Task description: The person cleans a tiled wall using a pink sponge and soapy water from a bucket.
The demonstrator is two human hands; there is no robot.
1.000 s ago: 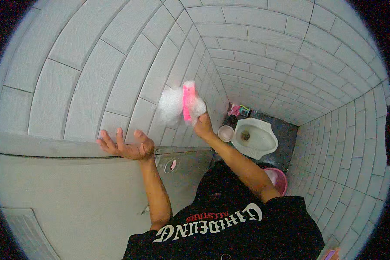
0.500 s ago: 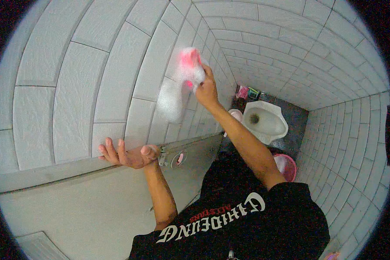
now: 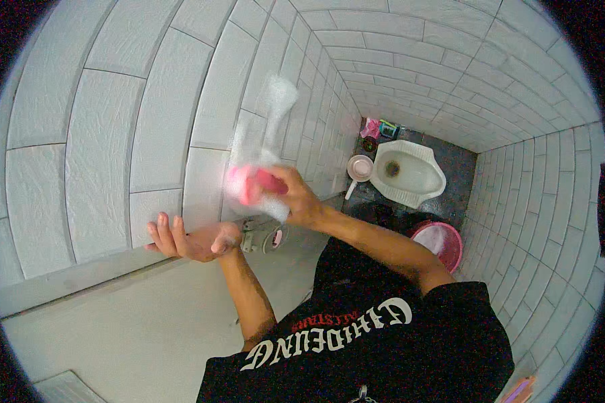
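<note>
Head view, frame centre: left hand (image 3: 193, 240) open, palm up, fingers spread, empty, braced against grey door edge (image 3: 81, 275). Just above, right hand (image 3: 301, 199) closed around pink foamy scrubbing sponge (image 3: 252, 185), pressed to white tiled wall (image 3: 161, 114). Farther, upper right: white squat toilet (image 3: 410, 176), pink round plastic basin (image 3: 440, 243), small pink and green packages (image 3: 378, 129) beyond.

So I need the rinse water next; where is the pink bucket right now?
In the head view the pink bucket stands on the dark floor at right, just beyond the person's right forearm, near the white squat toilet.
</note>
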